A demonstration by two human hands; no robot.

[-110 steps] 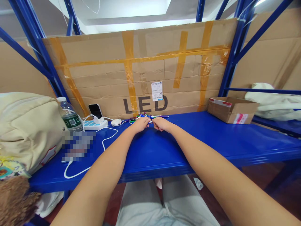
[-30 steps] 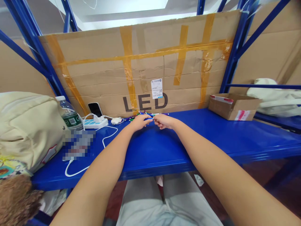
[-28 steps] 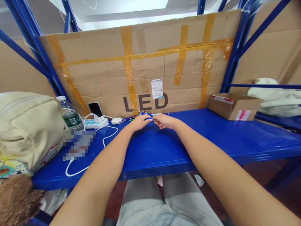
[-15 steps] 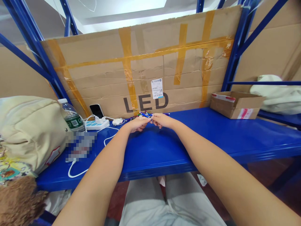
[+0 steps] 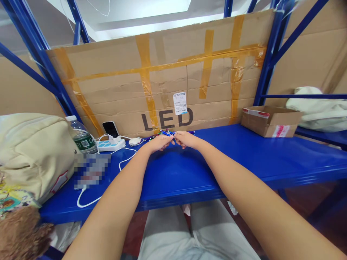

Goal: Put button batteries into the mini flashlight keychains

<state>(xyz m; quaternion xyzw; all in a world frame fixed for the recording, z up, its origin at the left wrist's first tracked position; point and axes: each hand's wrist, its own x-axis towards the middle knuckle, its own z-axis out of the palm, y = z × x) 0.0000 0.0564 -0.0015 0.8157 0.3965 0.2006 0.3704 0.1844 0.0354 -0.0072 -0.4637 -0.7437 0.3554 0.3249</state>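
My left hand (image 5: 159,142) and my right hand (image 5: 186,139) meet fingertip to fingertip over the far middle of the blue table (image 5: 179,177). A slim blue pen (image 5: 166,133) points up and left out of the pinched fingers of my left hand. My right hand is closed too, its thumb and forefinger at the pen's near end. Right behind the hands lies a loose row of pens (image 5: 151,137) in blue, purple and other dark colours. My hands cover part of this row, and small details between the fingertips are hidden.
Along the left stand a cream bag (image 5: 35,151), a water bottle (image 5: 82,135), a white power strip (image 5: 111,145) with cables, and a blurred-out flat item (image 5: 92,169). An open cardboard box (image 5: 271,121) sits at right. A large cardboard sheet (image 5: 116,94) closes the back.
The view has shifted slightly. Both hands stay together at the same spot, fingers still pinched around the blue pen, with only small finger movements.
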